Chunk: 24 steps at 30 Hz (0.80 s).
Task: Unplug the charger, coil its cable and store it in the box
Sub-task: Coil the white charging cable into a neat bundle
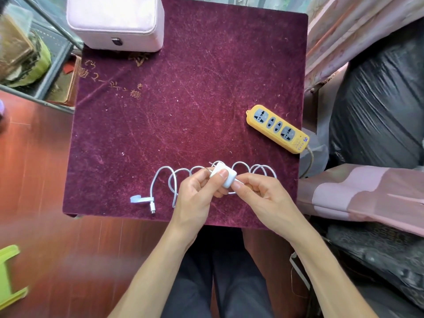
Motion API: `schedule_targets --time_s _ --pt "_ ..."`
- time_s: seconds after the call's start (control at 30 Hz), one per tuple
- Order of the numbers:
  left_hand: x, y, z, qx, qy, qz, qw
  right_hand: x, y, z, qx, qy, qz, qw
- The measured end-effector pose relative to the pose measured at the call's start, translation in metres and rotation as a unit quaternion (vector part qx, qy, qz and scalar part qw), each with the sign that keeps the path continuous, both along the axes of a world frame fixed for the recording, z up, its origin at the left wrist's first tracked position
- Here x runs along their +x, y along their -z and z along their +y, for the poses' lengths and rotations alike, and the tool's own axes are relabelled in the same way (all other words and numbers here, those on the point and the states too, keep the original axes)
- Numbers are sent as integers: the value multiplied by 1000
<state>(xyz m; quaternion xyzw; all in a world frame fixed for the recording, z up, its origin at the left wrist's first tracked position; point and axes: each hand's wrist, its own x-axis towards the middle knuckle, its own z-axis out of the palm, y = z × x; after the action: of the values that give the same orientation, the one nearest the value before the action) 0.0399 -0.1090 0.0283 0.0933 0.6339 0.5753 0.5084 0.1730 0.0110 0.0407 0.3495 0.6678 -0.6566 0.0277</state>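
At the near table edge: both hands are holding the charger (223, 179) — left hand (197, 193) gripping its body, right hand (259, 193) pinching the cord end.
Cable (174, 180): lying in loose loops on the table (183, 99).
Advice: be gathering even loops, no kinks.
Strip (277, 128): sitting empty.
Far corner: box (117, 21) staying closed.

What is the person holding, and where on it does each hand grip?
The white charger: left hand grips its body, right hand pinches its cable end. Its prongs are free.
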Motion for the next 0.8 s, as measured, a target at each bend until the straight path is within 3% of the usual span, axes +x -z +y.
schedule_targets --time_s 0.3,0.6,0.7,0.8 --pt "11 -120 -21 13 12 26 999 13 -121 -29 -7 40 21 999" --pt "7 -133 -57 -39 -98 45 993 28 -146 -45 8 74 -9 997" --pt "-26 -110 -78 -122 -175 96 972 33 -136 -44 41 72 -47 995" --pt "-75 -74 -102 -267 -231 177 919 35 -124 -44 94 43 -89 991"
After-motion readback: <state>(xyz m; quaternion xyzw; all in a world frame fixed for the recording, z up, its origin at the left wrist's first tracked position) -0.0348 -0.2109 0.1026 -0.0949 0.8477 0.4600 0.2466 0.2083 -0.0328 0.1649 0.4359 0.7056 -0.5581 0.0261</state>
